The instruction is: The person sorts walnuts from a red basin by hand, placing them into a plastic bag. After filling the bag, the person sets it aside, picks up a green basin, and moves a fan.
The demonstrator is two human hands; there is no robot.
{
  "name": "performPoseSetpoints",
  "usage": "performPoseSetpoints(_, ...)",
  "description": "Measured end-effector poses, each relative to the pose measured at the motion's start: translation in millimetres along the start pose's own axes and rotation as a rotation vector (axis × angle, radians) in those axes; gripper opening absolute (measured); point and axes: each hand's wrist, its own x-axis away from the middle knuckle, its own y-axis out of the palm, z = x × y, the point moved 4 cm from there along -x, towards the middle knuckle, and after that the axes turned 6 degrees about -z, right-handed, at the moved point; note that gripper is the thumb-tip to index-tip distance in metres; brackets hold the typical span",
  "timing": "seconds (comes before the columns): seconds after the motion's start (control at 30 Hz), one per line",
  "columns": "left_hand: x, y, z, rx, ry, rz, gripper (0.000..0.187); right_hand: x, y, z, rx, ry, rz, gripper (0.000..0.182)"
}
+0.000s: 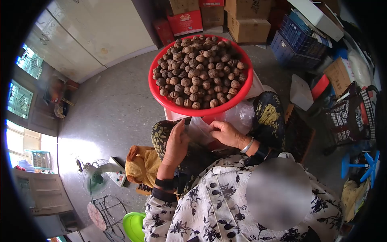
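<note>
A large red basin (249, 86) heaped with walnuts (193, 72) stands in front of my knees. Between my hands, just below the basin's near rim, a clear plastic bag (197, 128) lies over my lap and spreads towards my right knee. My right hand (227, 134), with a bracelet at the wrist, pinches the bag's edge. Upright at the bag's left side is my left hand (176, 143), its fingers extended and seen from the back and side. Nothing shows in its grasp.
Cardboard boxes (252, 30) and a red box (185, 23) stand behind the basin. Blue crates (294, 50) and a checked bag (344, 117) are on the right. At the left are a fan (96, 177), a round stool (96, 215) and a green basin (135, 226).
</note>
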Motion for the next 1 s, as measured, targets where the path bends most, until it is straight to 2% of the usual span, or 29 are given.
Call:
performPoseSetpoints(0.03,-2.1,3.4,0.2,-0.018,0.000,-0.038,0.072,1.6,1.5,-3.1,-0.055,0.000,-0.065,0.007)
performPoseSetpoints(0.17,-9.4,12.1,17.5,-0.066,0.086,-0.105,0.083,7.3,1.9,-6.5,-0.124,-0.046,-0.170,0.005)
performPoseSetpoints(0.23,-7.6,15.2,22.3,0.361,-0.069,-0.182,0.085,8.0,0.6,-10.0,-0.155,-0.101,-0.170,0.005)
performPoseSetpoints(0.27,-7.9,15.3,23.2,0.358,-0.067,-0.177,0.085,8.7,-1.8,-11.4,-0.154,-0.105,-0.174,0.005)
performPoseSetpoints(0.33,-8.8,18.2,23.2,0.380,-0.081,-0.206,0.067,11.1,-10.1,-13.5,-0.261,-0.130,-0.165,0.004)
performPoseSetpoints(0.37,-7.8,19.9,21.2,0.379,-0.080,-0.203,0.067,11.5,-13.1,-13.3,-0.260,-0.131,-0.168,0.004)
performPoseSetpoints(0.43,-5.3,21.1,14.6,0.458,-0.121,-0.139,0.042,10.4,-19.0,-13.1,-0.339,-0.141,-0.152,0.006)
performPoseSetpoints(0.47,-4.5,22.6,14.1,0.458,-0.118,-0.137,0.042,10.3,-20.8,-11.4,-0.337,-0.143,-0.153,0.006)
performPoseSetpoints(0.53,-1.7,25.1,12.7,0.684,-0.134,-0.029,0.025,11.3,-23.6,-4.1,-0.322,-0.080,-0.134,0.012)
performPoseSetpoints(0.67,-3.3,31.5,4.1,0.590,-0.127,0.069,0.024,14.8,-25.3,-7.8,-0.316,-0.143,-0.116,0.020)
performPoseSetpoints(0.73,-6.0,34.5,-2.3,0.640,-0.131,0.121,0.021,22.4,-29.0,-12.5,-0.132,-0.114,-0.074,0.030)
performPoseSetpoints(0.77,-6.2,35.9,-0.8,0.641,-0.133,0.127,0.021,24.3,-28.0,-12.5,-0.131,-0.114,-0.081,0.030)
performPoseSetpoints(0.83,-8.2,37.4,-1.0,0.629,-0.132,0.122,0.018,24.1,-27.8,-10.0,0.110,-0.138,0.037,0.027)
performPoseSetpoints(0.97,-8.4,40.0,-5.5,0.517,-0.172,0.117,0.019,14.9,-23.3,13.3,0.178,-0.139,0.085,0.018)
performPoseSetpoints(1.0,-6.2,37.7,1.4,0.408,-0.174,0.125,0.020,16.7,-24.9,11.6,0.170,-0.166,0.120,0.013)
